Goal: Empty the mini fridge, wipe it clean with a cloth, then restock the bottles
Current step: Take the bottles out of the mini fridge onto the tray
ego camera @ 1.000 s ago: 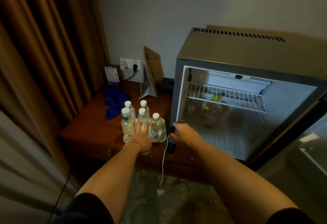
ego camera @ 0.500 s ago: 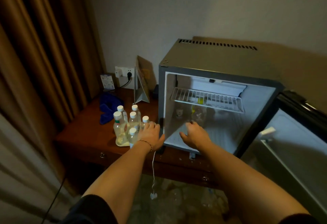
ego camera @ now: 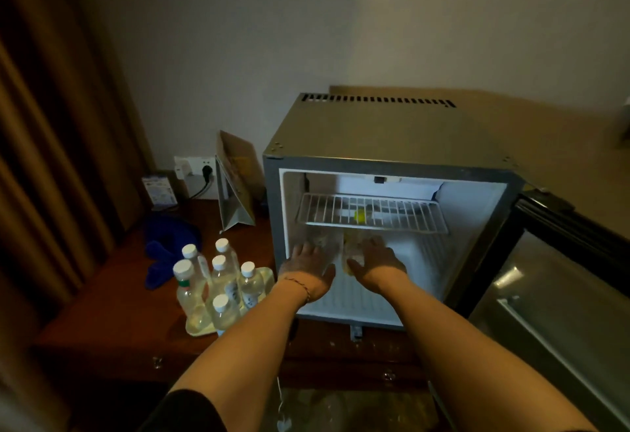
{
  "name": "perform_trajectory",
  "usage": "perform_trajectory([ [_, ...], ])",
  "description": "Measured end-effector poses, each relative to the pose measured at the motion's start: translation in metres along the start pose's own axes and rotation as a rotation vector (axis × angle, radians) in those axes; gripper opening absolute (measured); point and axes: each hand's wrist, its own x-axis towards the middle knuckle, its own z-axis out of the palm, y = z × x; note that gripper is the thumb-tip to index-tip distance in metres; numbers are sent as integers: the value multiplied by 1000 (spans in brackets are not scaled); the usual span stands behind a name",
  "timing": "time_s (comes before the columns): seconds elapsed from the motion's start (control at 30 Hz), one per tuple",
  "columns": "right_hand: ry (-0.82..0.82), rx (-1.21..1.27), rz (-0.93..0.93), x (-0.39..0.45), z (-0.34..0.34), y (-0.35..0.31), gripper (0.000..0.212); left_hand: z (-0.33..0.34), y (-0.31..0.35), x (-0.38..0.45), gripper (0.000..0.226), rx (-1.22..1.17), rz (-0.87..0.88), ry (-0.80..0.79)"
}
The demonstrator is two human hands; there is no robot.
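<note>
both hands reach into the open mini fridge (ego camera: 392, 131): left hand (ego camera: 306, 269) spread flat, right hand (ego camera: 376, 262) curled round a bottle (ego camera: 353, 247) under the shelf. six bottles (ego camera: 218, 281) stand on the desk beside a blue cloth (ego camera: 163, 251).

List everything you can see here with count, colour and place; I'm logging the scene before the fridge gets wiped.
Mini fridge: one, grey, on the wooden table, door open to the right.
Wire shelf: one, white, upper part of the fridge.
Bottles in the fridge: two or so, clear, under the shelf; one has a yellow cap.
Bottles on the tray: six, clear with white caps, left of the fridge.
Tray: one, pale yellow, under those bottles.
Cloth: one, blue, behind the tray.
Card stand: one, brown, by the wall.
Wall socket: one, white, with plugs in it.
Table: one, dark wood.
Curtain: brown, far left.
Left hand: inside the fridge, by a bottle.
Right hand: inside, at the yellow-capped bottle.
</note>
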Motion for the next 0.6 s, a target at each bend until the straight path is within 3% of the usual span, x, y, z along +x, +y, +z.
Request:
perform_trajectory([
  [0.27,139,68,-56,51,25,20,53,19,10,43,54,-55,102,15],
  [0.4,243,9,-108,72,30,35,66,28,6,65,61,-127,75,76],
  [0.53,303,31,-139,78,25,31,45,40,3,81,68,-206,95,166],
  [0.6,325,82,-162,86,27,35,55,37,5,84,66,-231,90,205],
])
